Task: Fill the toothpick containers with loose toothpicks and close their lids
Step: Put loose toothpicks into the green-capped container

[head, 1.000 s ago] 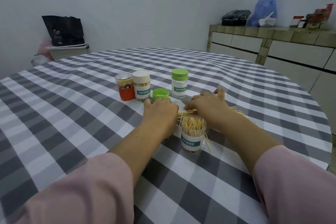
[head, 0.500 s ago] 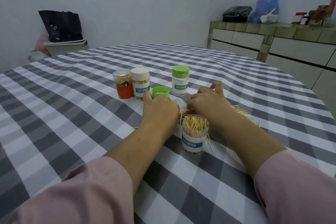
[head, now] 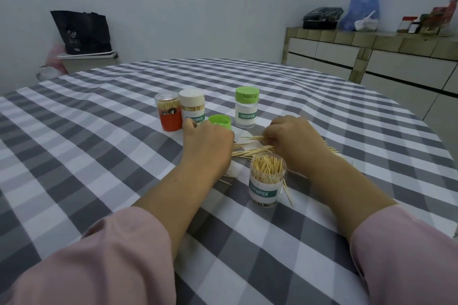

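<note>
Open toothpick container [head: 267, 183] upright near the table's near side, lidless, packed with toothpicks standing on end, a few leaning against its right wall. Loose toothpicks [head: 252, 150] scattered just behind it, between the two hands, spilling right under the right wrist. Right hand [head: 295, 138] palm down on that pile, fingers curled and pinching a small bunch at its left side. Left hand [head: 208, 141] palm down beside the pile, fingers curled under; whether grasping anything, cannot tell. Loose green lid [head: 219, 121] lying just beyond the left knuckles. Behind it, green-capped container [head: 246, 110] closed, standing apart; white-capped container [head: 192, 109] and red container [head: 169, 111] touching side by side. Checked tablecloth [head: 99, 143] wide and bare to the left and toward the far rim; round edge dropping off at right, cabinets [head: 396, 67] beyond.
</note>
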